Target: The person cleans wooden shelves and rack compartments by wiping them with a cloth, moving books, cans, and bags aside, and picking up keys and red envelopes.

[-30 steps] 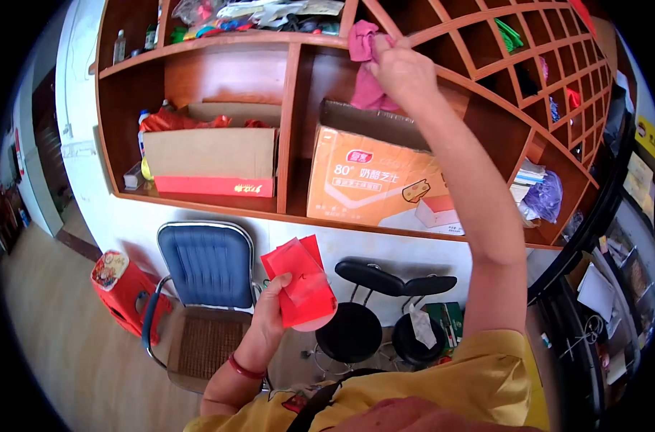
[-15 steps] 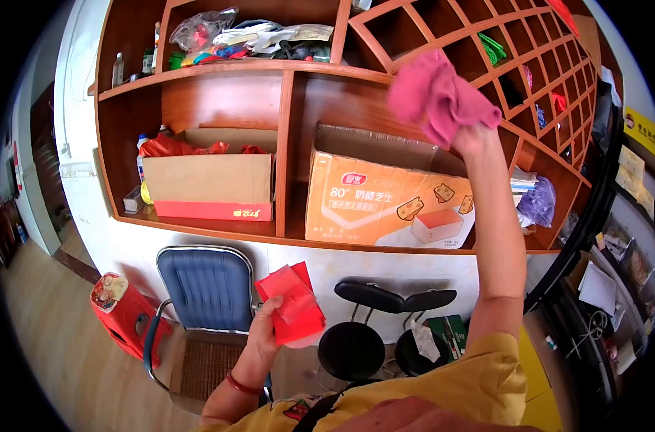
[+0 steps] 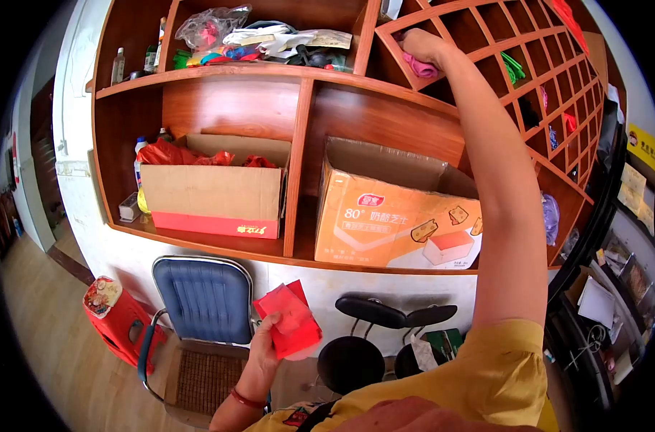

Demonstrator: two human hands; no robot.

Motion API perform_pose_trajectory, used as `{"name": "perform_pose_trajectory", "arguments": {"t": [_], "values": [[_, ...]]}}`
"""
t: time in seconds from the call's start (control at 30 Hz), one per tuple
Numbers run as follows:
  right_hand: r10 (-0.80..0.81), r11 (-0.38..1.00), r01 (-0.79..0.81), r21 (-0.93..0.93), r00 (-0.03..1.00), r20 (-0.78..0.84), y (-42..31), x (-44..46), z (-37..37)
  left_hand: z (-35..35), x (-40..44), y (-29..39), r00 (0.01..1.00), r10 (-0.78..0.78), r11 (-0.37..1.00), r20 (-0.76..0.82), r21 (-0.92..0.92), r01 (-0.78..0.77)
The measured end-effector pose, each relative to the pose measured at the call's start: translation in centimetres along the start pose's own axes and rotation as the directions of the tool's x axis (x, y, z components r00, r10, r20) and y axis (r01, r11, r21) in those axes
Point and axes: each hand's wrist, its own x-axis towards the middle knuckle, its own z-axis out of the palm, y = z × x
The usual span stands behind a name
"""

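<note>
My left hand [image 3: 268,338] is closed around several red paper packets [image 3: 290,320], thumb on top, in front of the lower wall. My right hand [image 3: 422,47] reaches up into the leftmost diamond-shaped compartment of the wooden lattice [image 3: 385,61]. It grips a pink cloth [image 3: 420,67], bunched against the inside of that compartment; the fingertips are partly hidden in shadow. Beneath the right arm stands an open orange carton [image 3: 392,223] on the lower shelf.
A brown and red box [image 3: 212,198] holding red bags sits left of the carton. On the upper shelf lie plastic bags and papers [image 3: 291,43]. Below are a blue chair [image 3: 203,299], a red stool [image 3: 118,317] and black stools [image 3: 350,363].
My right hand has moved with the pink cloth from the shelf edge, across the front of the lattice, up into a compartment. The left hand still holds the red packets.
</note>
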Motion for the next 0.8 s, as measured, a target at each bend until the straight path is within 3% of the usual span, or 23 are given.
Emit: {"name": "perform_pose_trajectory", "arguments": {"t": [0.07, 0.1, 0.17, 0.27, 0.63, 0.7, 0.73, 0.8], "values": [[0.065, 0.997, -0.070, 0.019, 0.978, 0.196, -0.6, 0.2, -0.9, 0.0, 0.4, 0.0, 1.000, -0.006, 1.000, -0.006, -0.014, 0.006], [-0.038, 0.949, 0.125, -0.289, 0.957, 0.288, 0.1, 2.5, 0.2, 0.1, 0.5, -0.1, 1.000, -0.009, 1.000, -0.017, -0.026, 0.008], [0.009, 0.960, 0.087, -0.265, 0.940, 0.341, 1.6, 4.7, 1.7, -0.5, 0.6, -0.3, 1.000, -0.017, 0.999, -0.023, -0.040, 0.016], [0.144, 0.979, -0.089, -0.182, 0.938, 0.316, 1.9, 5.1, 2.8, 0.4, 0.1, -0.2, 1.000, -0.018, 0.999, -0.025, -0.051, 0.017], [0.405, 0.904, -0.427, 0.015, 0.868, 0.286, 1.5, 5.7, 3.3, -1.9, -1.2, -0.5, 0.992, -0.110, 0.994, -0.059, 0.011, 0.110], [0.308, 0.951, -0.270, -0.149, 0.858, 0.412, 1.0, 4.5, 2.4, -2.6, -1.6, -0.3, 0.991, -0.125, 0.991, -0.036, 0.032, 0.126], [0.322, 0.947, -0.287, -0.147, 0.856, 0.404, 1.0, 3.9, 1.9, -2.8, -1.8, -0.4, 0.989, -0.144, 0.989, -0.030, 0.026, 0.144], [0.127, 0.991, -0.095, -0.092, 0.879, 0.460, 1.1, 2.8, 0.9, -3.5, -1.9, -0.4, 0.986, -0.167, 0.985, -0.021, 0.034, 0.167]]}}
